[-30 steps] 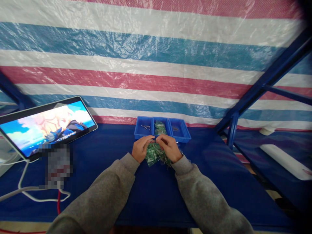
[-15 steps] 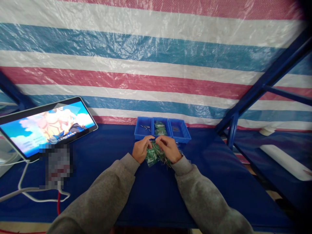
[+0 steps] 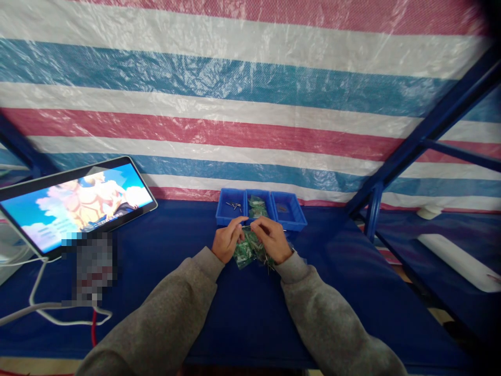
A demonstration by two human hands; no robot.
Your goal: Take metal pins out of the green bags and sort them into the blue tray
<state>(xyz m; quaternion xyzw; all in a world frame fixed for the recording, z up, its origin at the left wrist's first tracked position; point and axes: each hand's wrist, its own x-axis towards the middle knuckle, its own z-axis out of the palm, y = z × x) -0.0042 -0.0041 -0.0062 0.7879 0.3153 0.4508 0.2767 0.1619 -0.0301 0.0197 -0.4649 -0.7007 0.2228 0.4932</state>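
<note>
Picture on monitor (image 3: pixel 78 202) changed: drawn figures (image 3: pixel 97 196) lower than second ago, more upper body showing.

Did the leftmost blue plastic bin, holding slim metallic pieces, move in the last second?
No. The leftmost blue plastic bin keeps its place against the red, white and blue striped sheet behind it; no shift shows either way.

The camera sat up on the head and looked forward and down. Gray sleeves (image 3: pixel 168 308) came in close, at five and seven o'clock. The left hand (image 3: pixel 226 242) and right hand (image 3: pixel 274 242) were farther off. A striped sheet (image 3: pixel 250 78) hung behind, at twelve.
</note>
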